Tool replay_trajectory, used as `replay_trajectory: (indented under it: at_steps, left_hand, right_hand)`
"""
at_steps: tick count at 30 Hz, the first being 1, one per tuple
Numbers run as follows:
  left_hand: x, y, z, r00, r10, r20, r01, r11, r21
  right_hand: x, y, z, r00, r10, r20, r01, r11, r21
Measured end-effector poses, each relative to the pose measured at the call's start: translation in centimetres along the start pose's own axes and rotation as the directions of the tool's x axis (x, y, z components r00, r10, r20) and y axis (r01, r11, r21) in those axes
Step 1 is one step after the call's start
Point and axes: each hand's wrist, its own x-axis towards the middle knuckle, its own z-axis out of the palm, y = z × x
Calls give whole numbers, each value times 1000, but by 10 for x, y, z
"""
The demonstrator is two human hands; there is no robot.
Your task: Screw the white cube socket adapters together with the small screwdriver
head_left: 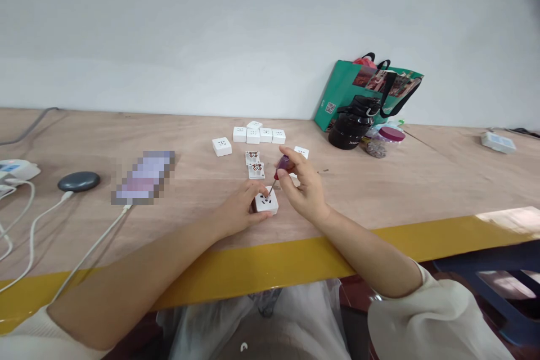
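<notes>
at the front edge of the plywood tabletop [379, 191], just behind its yellow edge band [253, 273], both forearms reach in from the lower corners and angle toward each other, the hands close together near the middle. the left hand [238, 209] lies low and flat over a white socket module [266, 202], its fingers [253, 194] close together and curled over the module's near corner, steadying it on the wood. the right hand [307, 187] is raised above it, wrist bent, with the thumb and fingers [291, 157] pinched around the dark red handle of a small screwdriver [282, 167]. the thin shaft slants down, and its tip reaches the module's top face just beside the left fingertips.

beyond the hands lie two opened socket parts [254, 164] with copper contacts showing, one just behind the other. further back stands a tight cluster of white socket modules [255, 134], with a single module [221, 146] to its left and another [301, 152] just behind the right hand. toward the wall sit a black bottle [352, 124] and a green shopping bag [363, 90]. to the left lie a pixelated flat object [143, 177], a dark round puck [79, 181] and white cables [31, 230].
</notes>
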Motion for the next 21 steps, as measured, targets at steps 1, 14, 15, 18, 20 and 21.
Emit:
replay_trajectory:
  at_steps: [1,14,15,18,20,21]
  left_hand:
    - [0,1,0,1000,-2,3,2,1000,-1]
    - [-1,2,-2,999,-34,32,34,999,-4]
    - [-1,3,-2,999,-39,32,39,999,-5]
    - [-1,3,-2,999,-39,23,39,999,-14]
    - [0,3,-2,1000,-24,18,24,1000,-20]
    - [0,3,-1,1000,-18,17,18,1000,-22]
  right_hand:
    - [0,0,0,1000,6,7,-6,1000,21]
    - [0,1,1,999,-1,51,2,1000,-31]
    - [0,1,0,999,-7,32,9,998,-54]
    - [-1,0,0,999,-13,-30,11,998,-63]
    - [-1,-1,0,999,3,-42,-3,1000,-9]
    - [-1,-2,0,999,10,-35,-10,1000,20]
